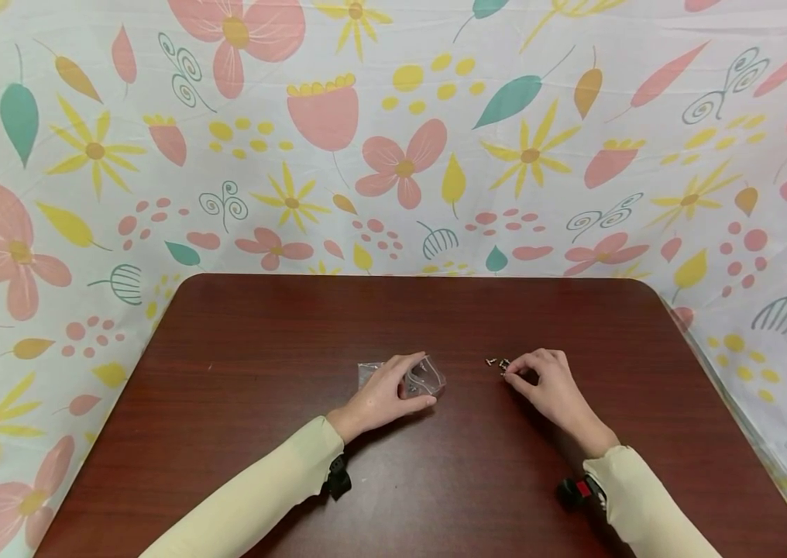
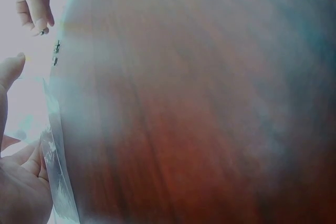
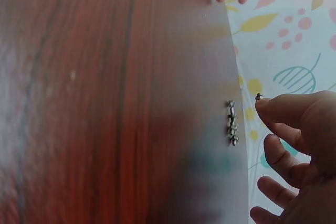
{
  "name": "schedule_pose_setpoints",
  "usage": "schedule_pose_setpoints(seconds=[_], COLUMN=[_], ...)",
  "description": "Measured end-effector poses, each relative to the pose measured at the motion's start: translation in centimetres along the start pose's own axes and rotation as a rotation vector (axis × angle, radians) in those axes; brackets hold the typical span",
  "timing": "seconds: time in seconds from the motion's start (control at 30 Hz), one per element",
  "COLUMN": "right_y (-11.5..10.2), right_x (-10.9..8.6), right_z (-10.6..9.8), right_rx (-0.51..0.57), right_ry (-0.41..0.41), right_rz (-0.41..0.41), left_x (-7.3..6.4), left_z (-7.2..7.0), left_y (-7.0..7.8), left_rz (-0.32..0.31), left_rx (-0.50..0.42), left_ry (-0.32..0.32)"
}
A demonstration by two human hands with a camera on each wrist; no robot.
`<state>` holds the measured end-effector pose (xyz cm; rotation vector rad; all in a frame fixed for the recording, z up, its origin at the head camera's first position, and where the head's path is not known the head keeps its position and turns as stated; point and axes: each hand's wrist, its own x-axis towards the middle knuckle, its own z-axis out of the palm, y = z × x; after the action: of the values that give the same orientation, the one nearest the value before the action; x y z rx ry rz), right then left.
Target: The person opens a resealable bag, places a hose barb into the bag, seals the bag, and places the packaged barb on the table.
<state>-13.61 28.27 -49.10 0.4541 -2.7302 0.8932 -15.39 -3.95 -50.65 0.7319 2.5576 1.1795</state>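
Observation:
My left hand (image 1: pixel 385 395) holds a clear zip bag (image 1: pixel 427 377) near the middle of the table, its mouth gaping to the right. The bag's thin plastic edge (image 2: pixel 63 182) shows beside the fingers in the left wrist view. Over to the right, my right hand (image 1: pixel 555 390) pinches a small metal screw (image 3: pixel 259 97) between thumb and forefinger; its tip sticks out past them. Right by those fingertips, several small screws (image 1: pixel 492 362) lie on the table. In the right wrist view these loose screws (image 3: pixel 232 124) appear as a short row.
The dark brown wooden table (image 1: pixel 282 318) has rounded far corners. Behind it and along both sides hangs a white cloth (image 1: pixel 338 194) printed with flowers and leaves. A black wrist camera (image 1: pixel 338 477) sits under the left sleeve, another (image 1: pixel 575 492) by the right.

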Motion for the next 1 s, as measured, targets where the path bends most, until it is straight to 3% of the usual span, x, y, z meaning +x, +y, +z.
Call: schedule_pose_setpoints(seconds=[1.0], right_y=[-5.1], right_x=[1.0], right_z=[1.5], right_rx=[0.079], right_ry=[-0.061], right_rz=[0.003], left_x=[0.0], left_z=[-0.1], left_y=[0.1], left_rz=[0.035], left_rx=[-0.010], left_ry=[0.010])
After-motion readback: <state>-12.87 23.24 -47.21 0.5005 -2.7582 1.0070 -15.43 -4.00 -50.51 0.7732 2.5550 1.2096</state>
